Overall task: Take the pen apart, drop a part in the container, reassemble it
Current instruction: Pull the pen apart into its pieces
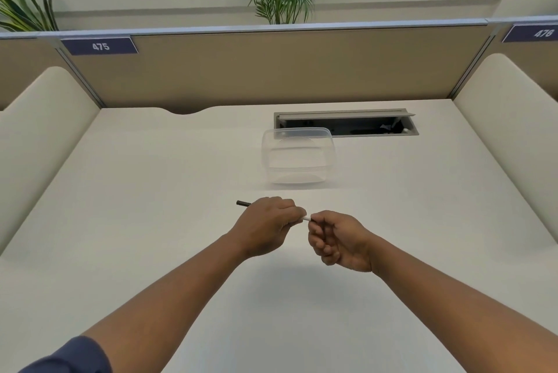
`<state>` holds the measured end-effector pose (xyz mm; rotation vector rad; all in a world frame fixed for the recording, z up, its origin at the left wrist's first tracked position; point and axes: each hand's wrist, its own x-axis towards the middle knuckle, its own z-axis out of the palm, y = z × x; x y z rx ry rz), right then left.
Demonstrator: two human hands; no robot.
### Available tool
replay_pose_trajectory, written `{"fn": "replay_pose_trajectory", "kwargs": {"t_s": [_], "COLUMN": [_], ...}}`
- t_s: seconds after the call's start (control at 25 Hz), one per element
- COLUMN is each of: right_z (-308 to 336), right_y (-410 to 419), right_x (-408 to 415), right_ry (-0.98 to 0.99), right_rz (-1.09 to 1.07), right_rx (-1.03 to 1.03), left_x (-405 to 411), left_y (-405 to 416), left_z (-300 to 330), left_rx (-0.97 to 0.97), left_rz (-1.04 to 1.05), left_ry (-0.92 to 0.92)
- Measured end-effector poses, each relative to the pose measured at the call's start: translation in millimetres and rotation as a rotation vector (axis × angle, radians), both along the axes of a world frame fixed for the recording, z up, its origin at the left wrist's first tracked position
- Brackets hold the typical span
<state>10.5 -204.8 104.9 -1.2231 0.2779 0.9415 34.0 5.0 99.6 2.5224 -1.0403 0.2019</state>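
A thin pen point(243, 203) is held level above the white desk, its dark end sticking out to the left of my left hand point(265, 224), which grips the barrel. A short white stretch of the pen shows between the two hands. My right hand point(335, 240) pinches that white end with curled fingers. Most of the pen is hidden inside my hands. A clear plastic container point(297, 158), open on top, stands on the desk just beyond the hands.
An open cable hatch point(345, 123) is set into the desk behind the container. Tan partition panels and cream side dividers point(45, 131) enclose the white desk point(151, 191). Plants stand behind the partition.
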Motion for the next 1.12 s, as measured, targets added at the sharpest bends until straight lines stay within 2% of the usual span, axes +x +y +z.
{"fn": "replay_pose_trajectory", "kwargs": {"t_s": [0.12, 0.24, 0.4, 0.52, 0.64, 0.72, 0.76, 0.84, 1.0, 1.04, 1.12], "right_z": [-2.2, -1.2, 4.2, 5.8, 7.5, 10.7, 11.5, 11.9, 17.2, 19.3, 22.8], "right_y": [3.2, 6.1, 6.5, 6.8, 1.4, -4.3, -6.5, -7.0, -4.3, -4.7, -6.0], "right_x": [-0.9, -2.5, -3.7, -4.9, -1.8, 1.3, 2.8, 3.6, 2.8, 3.4, 5.1], "right_ry": [-0.157, -0.282, -0.442, -0.579, -0.891, -1.151, -1.19, -1.042, -0.428, -0.334, -0.29], "right_rz": [-0.042, -0.058, -0.045, -0.01, 0.094, 0.22, 0.238, 0.179, 0.047, 0.042, 0.08], "right_rx": [-0.082, -0.129, -0.178, -0.225, -0.436, -0.652, -0.686, -0.579, -0.205, -0.149, -0.1], "left_x": [-2.0, -1.3, 12.0, 19.2, 24.4, 25.2, 24.0, 20.2, 9.0, 7.3, 7.3], "left_y": [-0.6, -2.7, -0.7, 1.9, 5.7, 5.8, 4.9, 1.9, -2.8, -2.5, -1.3], "left_z": [2.2, 10.4, 27.0, 38.4, 48.8, 51.8, 50.9, 46.7, 39.0, 38.0, 38.1], "left_rx": [-0.028, -0.038, -0.027, -0.099, -0.214, -0.191, -0.166, -0.093, 0.007, 0.015, 0.016], "left_rz": [0.016, 0.029, 0.074, 0.031, -0.026, -0.033, -0.015, 0.045, 0.022, 0.001, -0.005], "left_ry": [0.059, 0.202, 0.551, 0.788, 1.023, 0.997, 0.935, 0.753, 0.324, 0.249, 0.203]}}
